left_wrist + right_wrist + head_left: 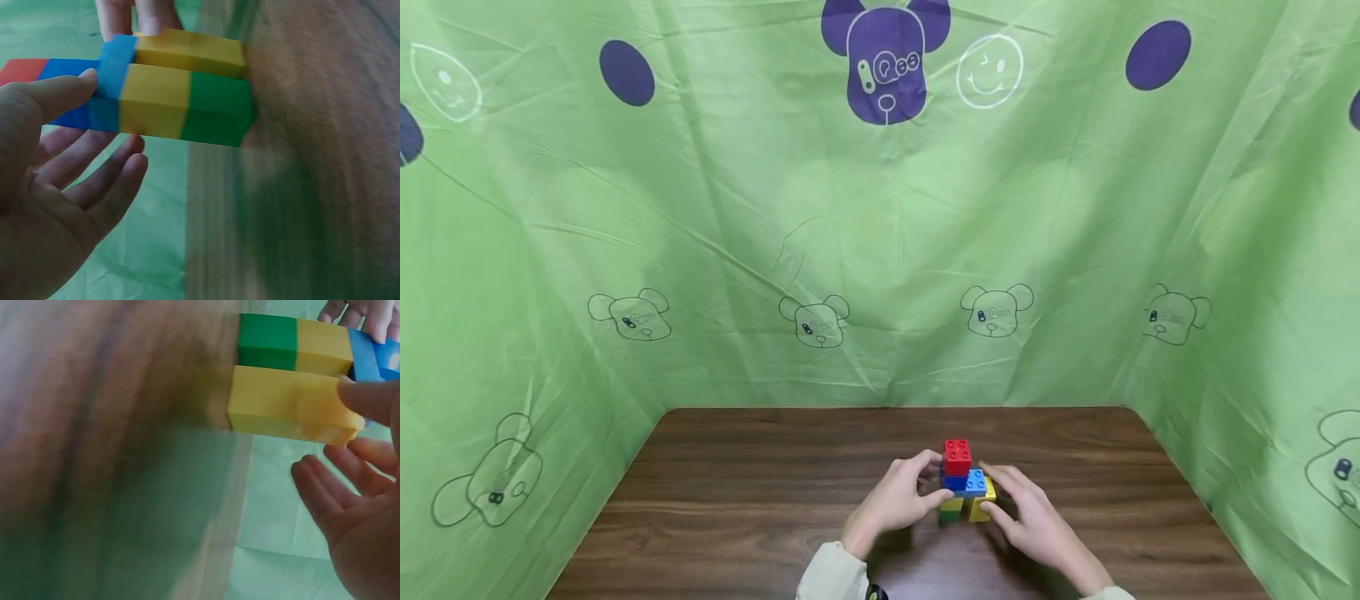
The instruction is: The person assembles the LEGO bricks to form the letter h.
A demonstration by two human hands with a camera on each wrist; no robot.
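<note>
A small tower of toy building bricks stands upright on the table. Its left column has a green brick at the bottom and a yellow brick above. A light blue brick spans the top, with a dark blue brick and a red brick stacked at its left end. My left hand grips the blue bricks, thumb on the near side. My right hand pinches the top of the right-hand yellow column, thumb in front and fingers behind. A narrow gap separates the two columns.
The brown wood-grain table lies beneath the tower. Green printed cloth encloses its back and both sides. A dark band is partly visible at the left wrist below the pale sleeve.
</note>
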